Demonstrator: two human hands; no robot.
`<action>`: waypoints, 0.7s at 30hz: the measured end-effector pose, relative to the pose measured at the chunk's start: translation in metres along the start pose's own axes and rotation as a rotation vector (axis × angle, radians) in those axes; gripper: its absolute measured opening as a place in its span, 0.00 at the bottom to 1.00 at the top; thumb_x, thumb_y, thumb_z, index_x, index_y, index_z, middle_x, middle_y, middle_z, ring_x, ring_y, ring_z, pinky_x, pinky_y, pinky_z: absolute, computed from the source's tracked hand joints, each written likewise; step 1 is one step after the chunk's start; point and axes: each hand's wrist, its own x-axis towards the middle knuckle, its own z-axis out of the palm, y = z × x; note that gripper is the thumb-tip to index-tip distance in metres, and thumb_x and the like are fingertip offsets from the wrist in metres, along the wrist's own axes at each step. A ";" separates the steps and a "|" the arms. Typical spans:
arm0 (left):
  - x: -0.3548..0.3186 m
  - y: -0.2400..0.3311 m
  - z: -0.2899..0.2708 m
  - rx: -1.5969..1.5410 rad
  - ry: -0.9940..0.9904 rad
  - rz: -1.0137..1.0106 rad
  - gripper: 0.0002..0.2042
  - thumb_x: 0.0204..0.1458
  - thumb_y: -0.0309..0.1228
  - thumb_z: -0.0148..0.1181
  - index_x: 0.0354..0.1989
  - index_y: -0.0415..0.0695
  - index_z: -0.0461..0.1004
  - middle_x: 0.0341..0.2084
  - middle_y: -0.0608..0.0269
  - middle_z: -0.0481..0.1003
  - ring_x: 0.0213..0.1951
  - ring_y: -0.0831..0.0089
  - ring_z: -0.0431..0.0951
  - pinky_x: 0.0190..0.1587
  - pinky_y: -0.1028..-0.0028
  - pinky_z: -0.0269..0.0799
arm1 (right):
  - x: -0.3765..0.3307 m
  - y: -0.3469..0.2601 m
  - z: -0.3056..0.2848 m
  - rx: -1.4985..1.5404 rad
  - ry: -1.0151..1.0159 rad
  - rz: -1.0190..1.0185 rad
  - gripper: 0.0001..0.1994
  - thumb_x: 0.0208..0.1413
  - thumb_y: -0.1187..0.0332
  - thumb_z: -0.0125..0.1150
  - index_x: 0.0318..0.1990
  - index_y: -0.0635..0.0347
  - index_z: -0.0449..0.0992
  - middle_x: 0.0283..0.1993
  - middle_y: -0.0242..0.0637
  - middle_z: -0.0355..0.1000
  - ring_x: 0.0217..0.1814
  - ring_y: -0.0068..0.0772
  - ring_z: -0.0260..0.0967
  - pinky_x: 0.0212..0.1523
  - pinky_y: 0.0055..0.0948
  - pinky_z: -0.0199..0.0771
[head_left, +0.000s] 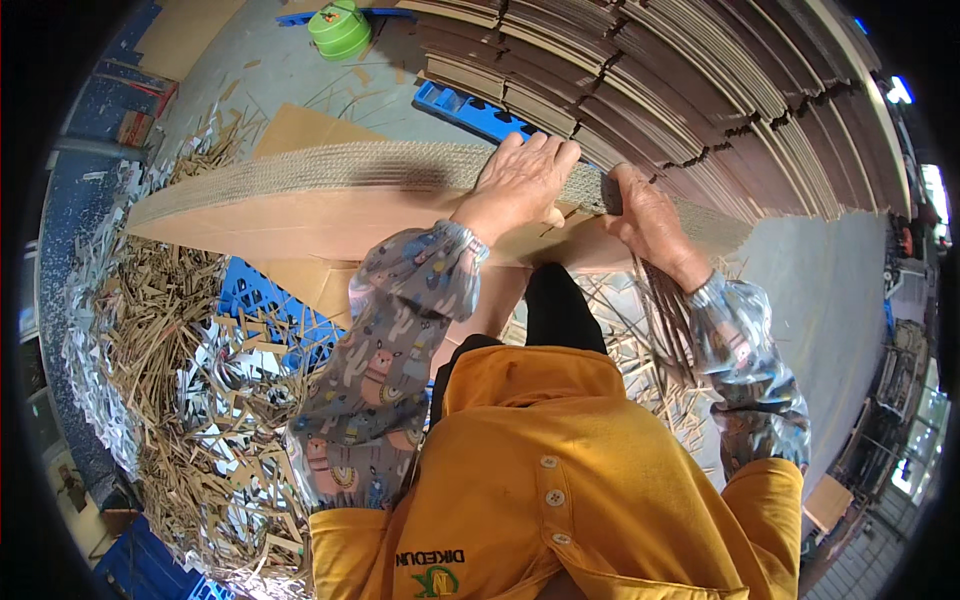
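Note:
A long stack of corrugated cardboard sheets lies across in front of me, its fluted edges facing up and away. My left hand grips the stack near its middle, fingers over the fluted edge and thumb on the flat near side. Just to the right, my right hand is closed at the same edge, its fingertips against the board. Thin brown cardboard strips hang down from beneath this hand. Its palm side is hidden, so how the strips sit in it shows only in part.
Tall piles of brown cardboard sheets stand at the far right. A blue plastic pallet shows under them, another blue pallet at left. Cardboard scraps and white offcuts heap on the left floor. A green bucket stands far off.

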 end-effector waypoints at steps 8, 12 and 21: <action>0.003 -0.013 0.003 -0.054 0.047 0.071 0.31 0.27 0.38 0.76 0.41 0.46 0.65 0.36 0.65 0.71 0.44 0.65 0.72 0.45 0.65 0.63 | -0.018 -0.045 0.015 0.138 -0.007 0.108 0.21 0.47 0.75 0.63 0.48 0.61 0.63 0.34 0.55 0.69 0.38 0.58 0.70 0.39 0.45 0.69; -0.004 -0.023 -0.002 -0.013 0.086 0.081 0.37 0.24 0.40 0.77 0.47 0.46 0.66 0.38 0.64 0.72 0.45 0.62 0.71 0.46 0.64 0.62 | -0.023 -0.036 0.008 0.203 -0.047 0.148 0.23 0.47 0.75 0.62 0.51 0.60 0.62 0.34 0.55 0.69 0.39 0.59 0.71 0.39 0.45 0.69; -0.042 -0.065 -0.032 0.023 0.113 -0.007 0.37 0.21 0.49 0.74 0.43 0.45 0.66 0.35 0.63 0.71 0.41 0.64 0.70 0.43 0.63 0.59 | -0.036 -0.051 0.012 0.485 -0.158 0.241 0.32 0.50 0.77 0.57 0.64 0.70 0.55 0.56 0.56 0.68 0.63 0.42 0.65 0.61 0.31 0.63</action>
